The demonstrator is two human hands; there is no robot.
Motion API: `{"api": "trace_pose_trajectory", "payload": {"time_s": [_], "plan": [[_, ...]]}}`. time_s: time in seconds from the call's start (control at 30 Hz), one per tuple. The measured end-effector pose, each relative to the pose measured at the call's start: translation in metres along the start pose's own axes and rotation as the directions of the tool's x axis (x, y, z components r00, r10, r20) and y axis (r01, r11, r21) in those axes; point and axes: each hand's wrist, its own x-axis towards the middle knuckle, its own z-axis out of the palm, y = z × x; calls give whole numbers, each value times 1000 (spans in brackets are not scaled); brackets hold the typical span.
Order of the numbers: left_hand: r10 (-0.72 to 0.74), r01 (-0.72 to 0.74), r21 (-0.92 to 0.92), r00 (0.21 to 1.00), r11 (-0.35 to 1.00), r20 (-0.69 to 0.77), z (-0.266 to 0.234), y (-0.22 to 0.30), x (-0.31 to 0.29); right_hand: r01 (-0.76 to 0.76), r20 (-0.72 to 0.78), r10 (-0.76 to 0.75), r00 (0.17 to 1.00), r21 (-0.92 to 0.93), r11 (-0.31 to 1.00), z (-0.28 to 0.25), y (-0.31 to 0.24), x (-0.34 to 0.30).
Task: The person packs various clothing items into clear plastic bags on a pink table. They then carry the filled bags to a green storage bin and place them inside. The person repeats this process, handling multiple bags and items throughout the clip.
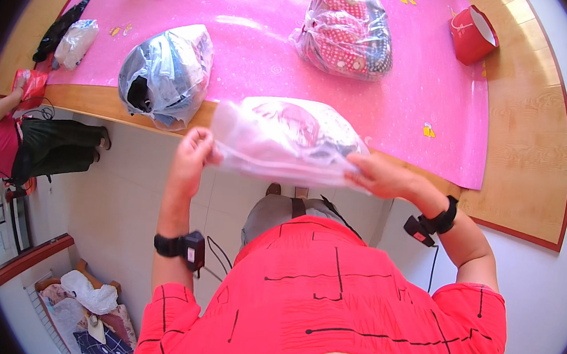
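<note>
A clear plastic bag (288, 126) with folded cloth inside, white, pink and some dark, lies at the front edge of the pink-covered table. My left hand (197, 151) pinches the near left corner of its mouth. At the other end of that mouth, my right hand (376, 173) grips the right corner between thumb and fingers. The bag's near edge is stretched between both hands and slightly blurred. Left of it stands a clear bag of blue and grey clothes (167, 74), apart from my hands.
Farther back sits a clear bag of red dotted cloth (348, 34). A red bucket (473, 35) stands at the right. White plastic bags (76, 44) and a black bag (62, 27) lie at the left, near another person (7, 140) holding something red. Below left is a bed with cloths (89, 315).
</note>
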Motion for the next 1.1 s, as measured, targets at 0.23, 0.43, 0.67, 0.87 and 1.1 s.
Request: {"api": "trace_pose_trajectory", "payload": {"time_s": [0.23, 0.43, 0.67, 0.87, 1.1], "plan": [[-264, 200, 242, 927, 949, 267, -32, -63, -37, -339, 381, 217, 899, 292, 894, 67, 15, 11], [-151, 122, 207, 980, 971, 129, -29, -90, -51, -230, 59, 234, 970, -74, 970, 61, 14, 7], [-14, 62, 292, 986, 954, -164, -18, -138, -23, -162, -498, -49, 866, -373, 913, 59, 43, 16], [-290, 292, 97, 956, 951, -38, 17, -152, -13, -346, -122, 472, 873, 527, 776, 89, 128, 17], [-367, 350, 157, 925, 924, 96, 58, -150, -18, -263, 133, 311, 941, 865, 426, 96, 151, 15]]}}
